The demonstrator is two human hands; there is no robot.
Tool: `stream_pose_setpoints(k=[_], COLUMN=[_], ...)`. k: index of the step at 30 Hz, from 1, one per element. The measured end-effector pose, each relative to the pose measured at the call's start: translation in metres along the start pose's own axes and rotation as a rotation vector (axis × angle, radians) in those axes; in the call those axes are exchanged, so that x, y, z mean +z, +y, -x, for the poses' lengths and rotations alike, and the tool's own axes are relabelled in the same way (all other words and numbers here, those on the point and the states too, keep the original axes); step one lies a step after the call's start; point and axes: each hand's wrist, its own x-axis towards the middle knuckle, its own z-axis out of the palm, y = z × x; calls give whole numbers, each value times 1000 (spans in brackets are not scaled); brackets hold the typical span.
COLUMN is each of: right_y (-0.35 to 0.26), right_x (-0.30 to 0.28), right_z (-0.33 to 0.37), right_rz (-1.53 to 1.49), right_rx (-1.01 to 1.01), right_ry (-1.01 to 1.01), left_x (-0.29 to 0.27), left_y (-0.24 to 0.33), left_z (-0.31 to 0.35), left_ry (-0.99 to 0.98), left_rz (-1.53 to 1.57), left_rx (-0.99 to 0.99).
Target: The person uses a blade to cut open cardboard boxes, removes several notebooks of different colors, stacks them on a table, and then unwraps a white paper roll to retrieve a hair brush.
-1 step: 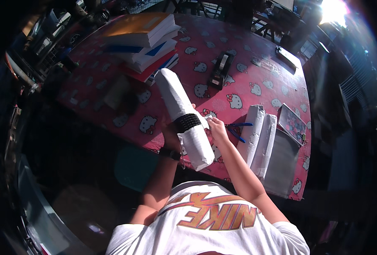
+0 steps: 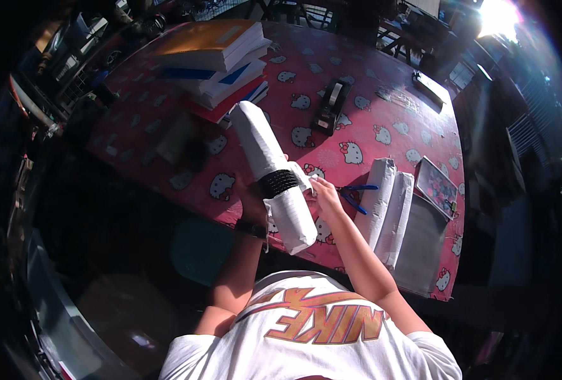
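A long roll wrapped in white paper (image 2: 288,218) is held tilted over the near edge of the table, with a black studded band (image 2: 277,183) around its middle. My left hand (image 2: 249,196) grips it from its left side, mostly in shadow, fingers partly hidden behind the roll. At the roll's right side, my right hand (image 2: 323,193) pinches a loose white strip (image 2: 301,175) that comes off it beside the band. Just right of that hand are the blue handles of a cutting tool, perhaps scissors (image 2: 359,188); its other end is hidden behind the hand.
Two white-wrapped bundles (image 2: 392,221) lie to the right, beside a grey sheet (image 2: 417,253) and a patterned notebook (image 2: 436,183). A black tape dispenser (image 2: 332,107) stands farther back on the pink table cover (image 2: 382,114). Books and papers (image 2: 221,54) are stacked far left; a long box (image 2: 428,88) sits far right.
The view has shifted very slightly. My right fingers have moved a little on the white strip, and more of the strip shows beside the band. The roll stays almost where it was.
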Motion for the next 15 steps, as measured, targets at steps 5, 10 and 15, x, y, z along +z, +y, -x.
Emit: stream_pose_setpoints(k=[5,10,15], right_y=[-28,-30,-13], right_x=[40,50,14], right_z=[37,23,-15], right_rz=[-307,97,514], right_rx=[119,-195,-449], right_ry=[-302,-183,-16], left_x=[8,18,24], left_y=[4,-1,-7], left_z=[1,6,2], left_ry=[169,193,273], left_rz=[-207,-200,-692], left_rx=[62,26,79])
